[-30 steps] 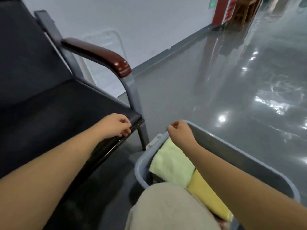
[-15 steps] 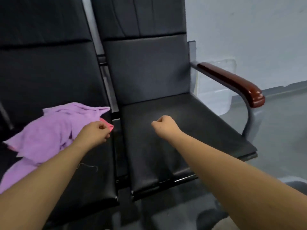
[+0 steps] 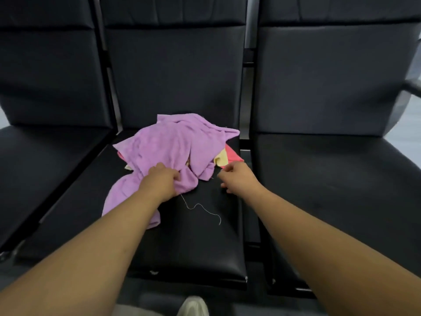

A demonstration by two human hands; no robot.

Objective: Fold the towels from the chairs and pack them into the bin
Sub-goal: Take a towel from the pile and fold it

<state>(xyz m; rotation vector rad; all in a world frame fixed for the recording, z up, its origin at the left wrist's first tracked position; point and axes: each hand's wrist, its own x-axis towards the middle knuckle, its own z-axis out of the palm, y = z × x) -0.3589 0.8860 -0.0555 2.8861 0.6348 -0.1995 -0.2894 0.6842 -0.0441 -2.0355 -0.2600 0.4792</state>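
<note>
— Where are the towels?

— Heaped at the centre of the frame, on the middle seat (image 3: 200,242) of a row of three black seats. The purple towel (image 3: 173,142) lies crumpled on top, with one end trailing toward the lower left. A pink towel (image 3: 233,155) and a yellow towel (image 3: 221,159) peek out from under its right edge.

— What is the left hand doing?

— The left hand (image 3: 163,180) sits on the near part of the purple towel, fingers curled into the cloth and gripping a bunch of it.

— And the right?

— The right hand (image 3: 238,179) hovers over the seat just right of centre, close to the pink and yellow corners but apart from them. Its fingers are loosely bent and it holds nothing.

— Anything else on that seat?

— A thin thread (image 3: 200,207) curls over the black cushion below the two hands. At the bottom edge of the frame the tip of a pale shoe (image 3: 193,306) shows.
</note>
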